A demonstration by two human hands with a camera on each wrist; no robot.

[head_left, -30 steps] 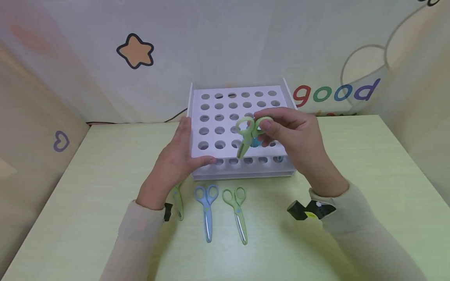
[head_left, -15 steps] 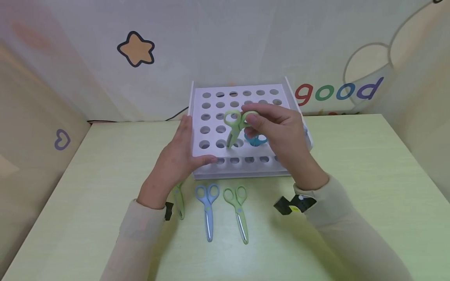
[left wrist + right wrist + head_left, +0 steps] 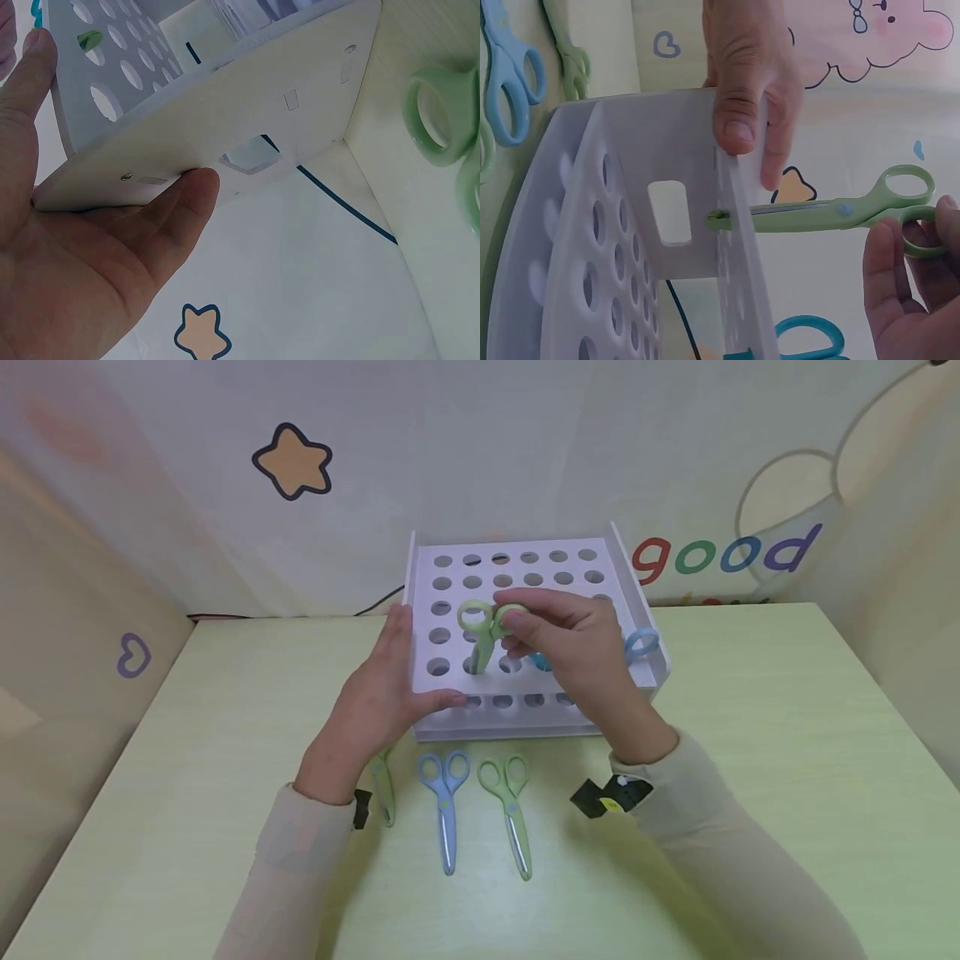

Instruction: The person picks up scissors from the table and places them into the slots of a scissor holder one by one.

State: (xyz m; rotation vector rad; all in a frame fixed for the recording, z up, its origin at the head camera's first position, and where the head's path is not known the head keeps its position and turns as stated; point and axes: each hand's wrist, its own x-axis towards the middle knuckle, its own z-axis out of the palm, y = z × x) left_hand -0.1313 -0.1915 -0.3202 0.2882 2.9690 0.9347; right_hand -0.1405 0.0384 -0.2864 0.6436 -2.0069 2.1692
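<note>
Our left hand (image 3: 375,702) grips the rack (image 3: 491,683), likely to steady it. Our right hand (image 3: 577,647) pinches green scissors (image 3: 845,210), tips through its hole.

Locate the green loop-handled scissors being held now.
In the head view, the green loop-handled scissors are in the right hand, tip in the white perforated rack, front row, second hole from left.

Soft light fills the head view, paling to a mild glare on the near middle of the table (image 3: 480,914). Faint shadows lie inward of the left sleeve (image 3: 288,860) and right sleeve (image 3: 735,843). The rack (image 3: 516,569) looks sharp, faintly lilac; the left wall (image 3: 67,718) is hazy. Both wrist views are dimmer and greyer.
</note>
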